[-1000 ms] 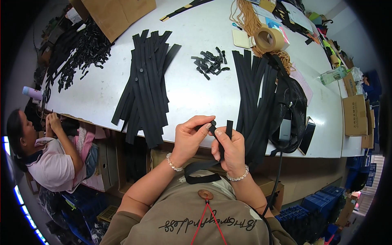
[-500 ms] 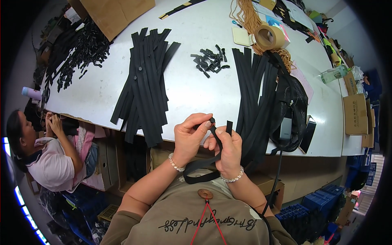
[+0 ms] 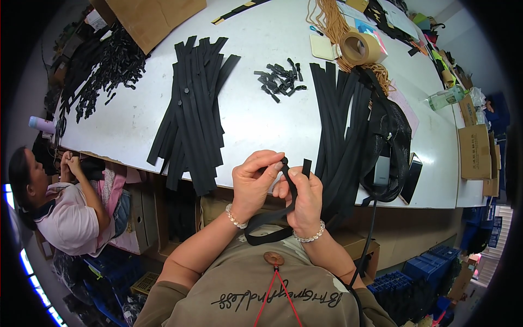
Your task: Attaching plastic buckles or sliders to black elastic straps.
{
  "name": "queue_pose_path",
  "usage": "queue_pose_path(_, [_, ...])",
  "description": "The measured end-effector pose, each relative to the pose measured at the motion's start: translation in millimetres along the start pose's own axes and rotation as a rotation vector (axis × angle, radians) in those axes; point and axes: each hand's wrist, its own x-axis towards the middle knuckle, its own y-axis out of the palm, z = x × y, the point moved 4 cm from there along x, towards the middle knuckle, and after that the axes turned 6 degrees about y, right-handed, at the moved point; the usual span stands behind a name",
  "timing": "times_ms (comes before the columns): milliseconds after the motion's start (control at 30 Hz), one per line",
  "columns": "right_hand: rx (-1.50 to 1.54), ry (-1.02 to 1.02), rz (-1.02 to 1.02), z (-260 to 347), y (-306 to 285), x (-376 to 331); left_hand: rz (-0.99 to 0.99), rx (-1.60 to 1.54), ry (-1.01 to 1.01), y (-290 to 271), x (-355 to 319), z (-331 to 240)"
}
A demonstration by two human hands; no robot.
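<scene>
My left hand [image 3: 253, 180] and my right hand [image 3: 302, 196] meet just in front of the white table's near edge [image 3: 136, 158]. Both pinch a black zipper strip [image 3: 272, 220] that loops down toward my chest, its free end sticking up by my right thumb. My left fingertips hold a small black slider at the strip's top. Two piles of the same black strips lie on the table: one on the left [image 3: 193, 109], one on the right [image 3: 340, 131]. A small heap of black sliders [image 3: 279, 79] sits between them.
A seated person in a pink top [image 3: 60, 207] works at the table's left end. Tape roll [image 3: 359, 48], tan cord, cardboard box [image 3: 152, 19], a clear bottle [image 3: 445, 98], a black mesh bag [image 3: 389, 136] and a heap of black parts [image 3: 101, 71] sit around the table.
My hands have barely shifted; the fingers of my left hand have closed in tighter on the strip's top end. The loop of strip hangs much as before.
</scene>
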Motion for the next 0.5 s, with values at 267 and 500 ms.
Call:
queue_pose_path(267, [0.019, 0.019, -0.002, -1.3, -0.3, -0.6, 0.027, 0.042, 0.049, 0.5, -1.2, -1.7])
queue_pose_path(500, [0.049, 0.015, 0.009, -2.7, 0.7, -0.9, 0.05, -0.01, 0.029, 2.1, -1.3, -2.8])
